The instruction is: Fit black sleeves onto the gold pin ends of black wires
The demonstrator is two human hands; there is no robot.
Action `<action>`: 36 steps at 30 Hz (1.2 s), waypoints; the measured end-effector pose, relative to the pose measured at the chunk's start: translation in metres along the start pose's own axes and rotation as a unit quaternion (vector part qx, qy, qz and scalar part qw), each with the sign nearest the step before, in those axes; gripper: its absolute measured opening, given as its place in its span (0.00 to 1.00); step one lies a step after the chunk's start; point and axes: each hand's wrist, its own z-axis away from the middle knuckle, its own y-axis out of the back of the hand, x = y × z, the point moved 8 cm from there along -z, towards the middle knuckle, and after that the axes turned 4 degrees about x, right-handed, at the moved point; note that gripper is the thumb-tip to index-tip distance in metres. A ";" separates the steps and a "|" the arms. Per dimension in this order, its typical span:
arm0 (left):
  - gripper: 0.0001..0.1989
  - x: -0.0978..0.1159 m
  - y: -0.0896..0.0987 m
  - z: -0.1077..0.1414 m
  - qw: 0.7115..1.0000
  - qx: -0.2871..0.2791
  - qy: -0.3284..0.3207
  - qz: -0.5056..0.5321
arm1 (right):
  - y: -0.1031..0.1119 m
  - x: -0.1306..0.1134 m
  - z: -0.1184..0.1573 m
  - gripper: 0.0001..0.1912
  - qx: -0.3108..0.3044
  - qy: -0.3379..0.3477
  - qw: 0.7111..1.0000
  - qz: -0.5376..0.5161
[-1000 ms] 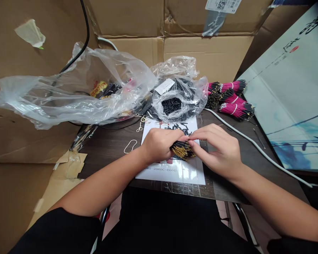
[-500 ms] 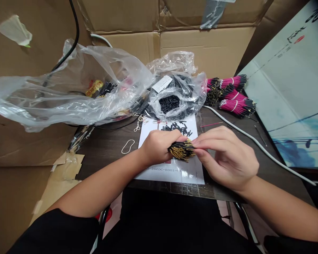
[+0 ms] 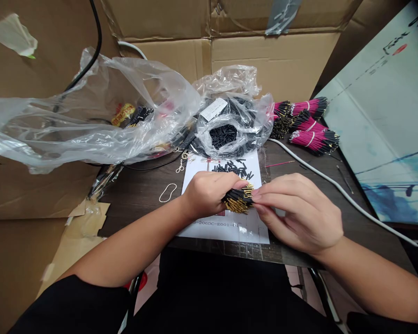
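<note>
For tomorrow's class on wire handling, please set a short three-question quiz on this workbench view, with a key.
1. Which hand grips the bundle of black-sleeved wires with gold pins: the left hand or the right hand?
2. True or false: the loose black pieces lie on the printed white sheet.
3. Fill in the blank: the banded wire bundles to the right of the clear plastic bag are mostly ____ in colour.

Key: 1. left hand; 2. true; 3. pink.
</note>
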 end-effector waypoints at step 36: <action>0.12 0.000 -0.002 0.002 0.999 -0.021 0.009 -0.047 | -0.003 0.003 0.002 0.09 0.002 -0.037 0.999 -0.017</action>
